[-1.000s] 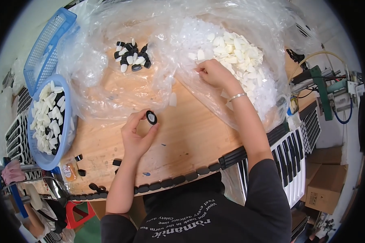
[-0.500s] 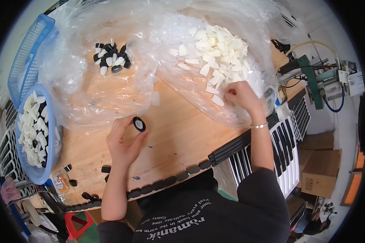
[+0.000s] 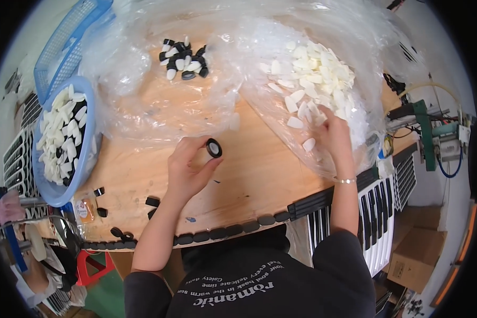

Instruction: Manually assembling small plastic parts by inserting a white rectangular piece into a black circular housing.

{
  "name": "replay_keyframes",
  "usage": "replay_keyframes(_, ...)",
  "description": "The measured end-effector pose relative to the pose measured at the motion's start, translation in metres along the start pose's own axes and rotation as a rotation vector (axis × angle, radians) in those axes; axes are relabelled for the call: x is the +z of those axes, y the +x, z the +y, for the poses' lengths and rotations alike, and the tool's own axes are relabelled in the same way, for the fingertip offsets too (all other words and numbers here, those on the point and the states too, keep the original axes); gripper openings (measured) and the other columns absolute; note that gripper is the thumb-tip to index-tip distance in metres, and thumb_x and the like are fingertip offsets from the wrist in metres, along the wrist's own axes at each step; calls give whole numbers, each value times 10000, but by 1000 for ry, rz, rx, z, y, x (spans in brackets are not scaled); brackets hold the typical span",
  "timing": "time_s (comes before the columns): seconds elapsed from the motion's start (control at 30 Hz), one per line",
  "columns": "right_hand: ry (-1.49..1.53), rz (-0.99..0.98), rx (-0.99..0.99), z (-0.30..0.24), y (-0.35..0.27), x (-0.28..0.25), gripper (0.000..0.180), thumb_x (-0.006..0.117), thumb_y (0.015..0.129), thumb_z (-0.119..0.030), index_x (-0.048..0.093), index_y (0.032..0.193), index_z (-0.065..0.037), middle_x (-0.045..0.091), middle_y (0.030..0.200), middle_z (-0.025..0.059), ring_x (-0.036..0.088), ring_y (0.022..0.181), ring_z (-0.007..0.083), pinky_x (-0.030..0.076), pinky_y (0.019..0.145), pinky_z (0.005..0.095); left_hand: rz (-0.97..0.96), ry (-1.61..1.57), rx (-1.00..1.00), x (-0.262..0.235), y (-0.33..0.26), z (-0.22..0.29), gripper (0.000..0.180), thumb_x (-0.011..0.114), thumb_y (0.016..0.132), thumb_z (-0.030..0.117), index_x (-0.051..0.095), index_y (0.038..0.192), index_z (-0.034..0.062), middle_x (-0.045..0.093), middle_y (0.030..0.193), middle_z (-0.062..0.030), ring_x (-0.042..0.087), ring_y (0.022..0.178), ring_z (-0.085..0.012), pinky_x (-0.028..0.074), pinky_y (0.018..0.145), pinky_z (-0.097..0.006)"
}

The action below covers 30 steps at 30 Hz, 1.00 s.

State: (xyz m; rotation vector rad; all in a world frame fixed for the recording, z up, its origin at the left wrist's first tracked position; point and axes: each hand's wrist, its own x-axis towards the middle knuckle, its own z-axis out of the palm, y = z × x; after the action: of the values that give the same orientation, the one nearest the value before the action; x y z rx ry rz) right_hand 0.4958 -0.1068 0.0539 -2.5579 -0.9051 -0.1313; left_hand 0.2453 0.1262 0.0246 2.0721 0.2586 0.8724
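Observation:
My left hand (image 3: 188,165) is closed in a pinch, thumb below and fingers above, round a small black ring-shaped cap (image 3: 213,148) with a whitish centre. It is held over the bare wood of the workbench (image 3: 249,175). To the right, my right hand (image 3: 336,139) has its fingers bent together at the lower edge of a pile of thin whitish leaf-shaped pieces (image 3: 323,71). One white piece (image 3: 318,118) shows at its fingertips, partly covered by them. The pile lies on clear plastic sheeting (image 3: 270,108).
Black caps with white pieces (image 3: 183,58) lie grouped at the back. A blue basket (image 3: 84,180) of white and black pieces stands left. Loose black caps (image 3: 152,202) lie near the front, by a dark padded edge strip (image 3: 233,230). A green machine (image 3: 424,135) stands far right.
The whole view has shifted, so the bench appears further right and higher. My right fingers are slightly deeper at the pile's edge. My left hand still holds the cap.

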Motion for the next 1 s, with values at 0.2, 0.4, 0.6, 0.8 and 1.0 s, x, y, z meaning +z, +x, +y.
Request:
replay_keyframes(0.2,974,-9,-70,-104,-18,5,188,645,839,18,658,1027,17,652,767,30,600,624,71,468,532,178,116,50,70,0,-2,5,404,778,643,-15,624,1016,3,642,925,-113,601,842,-244,476,758,-321)
replay_keyframes(0.4,831,214,-580,-176,-31,31,173,728,738,54,648,878,-8,656,722,93,622,584,148,472,517,219,268,116,231,2,-1,5,434,777,621,-35,603,1017,-5,628,910,-130,601,833,-277,488,732,-348)
replay_keyframes(0.6,749,389,-788,-181,-31,48,249,763,694,36,638,888,-58,657,718,84,553,513,187,409,463,256,292,153,283,1,-3,5,447,772,607,-47,601,1018,-10,627,916,-138,601,830,-299,493,733,-363)
replay_keyframes(0.8,649,440,-824,-180,-32,57,271,772,672,28,639,886,-70,647,736,68,524,539,189,400,495,278,293,167,287,-4,-2,6,442,760,621,-63,599,1029,-11,630,929,-137,599,841,-293,486,749,-355)
replay_keyframes(1.0,679,428,-783,-181,-33,58,252,769,652,34,652,853,-62,641,772,68,528,624,204,403,547,282,300,206,326,-7,1,3,437,760,620,-39,601,1028,-25,635,934,-155,602,838,-314,493,735,-374)
